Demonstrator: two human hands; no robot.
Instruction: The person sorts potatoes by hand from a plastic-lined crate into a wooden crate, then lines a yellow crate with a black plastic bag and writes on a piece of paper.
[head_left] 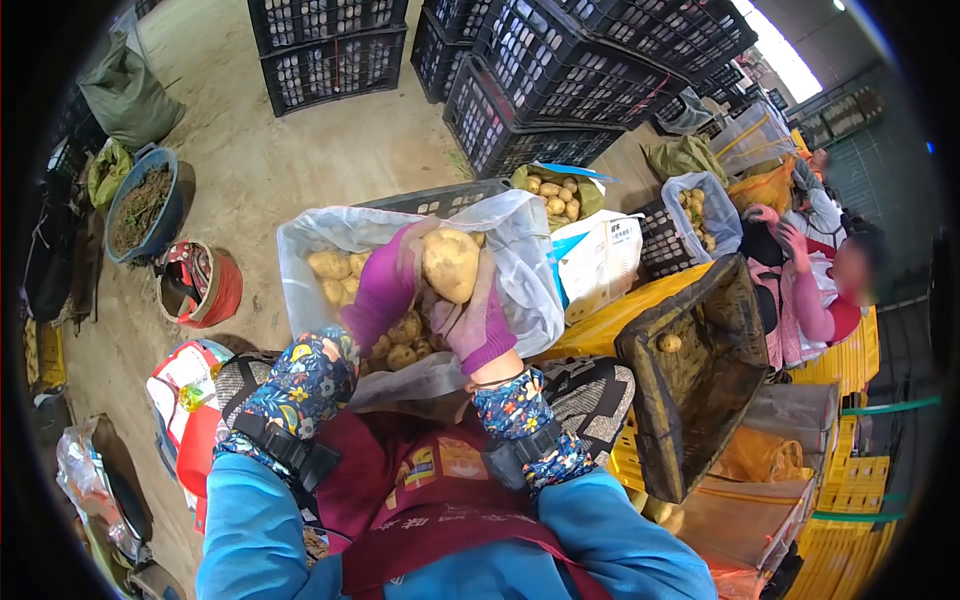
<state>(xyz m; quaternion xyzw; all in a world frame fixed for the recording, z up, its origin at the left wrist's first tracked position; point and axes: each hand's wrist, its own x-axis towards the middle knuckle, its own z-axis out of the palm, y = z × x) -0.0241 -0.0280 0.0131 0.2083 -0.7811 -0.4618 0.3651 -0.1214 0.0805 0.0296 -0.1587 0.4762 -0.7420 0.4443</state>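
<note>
A large pale potato [451, 265] is held up between my two gloved hands, above a crate lined with a translucent white bag [530, 245]. My left hand [388, 278], in a purple glove, is closed against the potato's left side. On its lower right side, my right hand [478, 318] has its fingers bent round it. More potatoes [402, 345] lie in the lined crate below and to the left of my hands. Patterned sleeve covers reach up to both wrists.
Black crates [540, 100] are stacked ahead. At the right stand a dark, dirty crate [690, 390] with one potato, a white bag [600, 262] and a seated co-worker [815, 290]. A blue basin [178, 215] and a red bucket [215, 290] stand left.
</note>
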